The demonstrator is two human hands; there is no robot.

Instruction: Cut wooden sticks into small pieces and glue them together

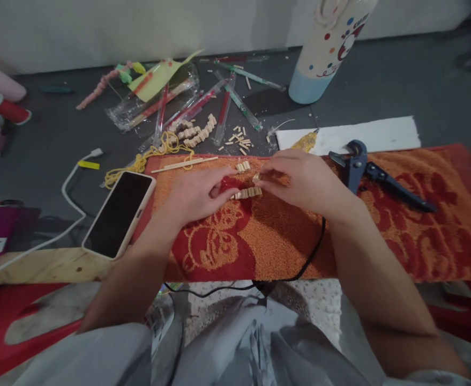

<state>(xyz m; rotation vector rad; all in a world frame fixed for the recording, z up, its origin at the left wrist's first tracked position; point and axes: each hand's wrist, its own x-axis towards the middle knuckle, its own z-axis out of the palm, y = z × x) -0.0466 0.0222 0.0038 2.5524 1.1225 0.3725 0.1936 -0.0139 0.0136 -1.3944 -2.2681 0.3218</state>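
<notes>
A short row of small wooden stick pieces [248, 192] lies on an orange and red towel [283, 236] between my two hands. My left hand [197, 195] rests on the towel with its fingertips pressed against the row's left end. My right hand [299, 179] is curled, its fingertips pinching one small wooden piece [256, 176] just above the row's right end. A few more cut pieces [242, 166] sit on the towel just beyond the row. A long uncut wooden stick [184, 164] lies along the towel's far left edge.
A phone [118, 213] lies at the towel's left edge on a wooden board [42, 266]. Blue cutting pliers [374, 171] rest on the towel to the right. Beyond lie wrapped chopsticks [225, 107], loose wooden bits [195, 133], yellow cord [147, 158], a white cable [68, 187] and a dotted bottle [327, 48].
</notes>
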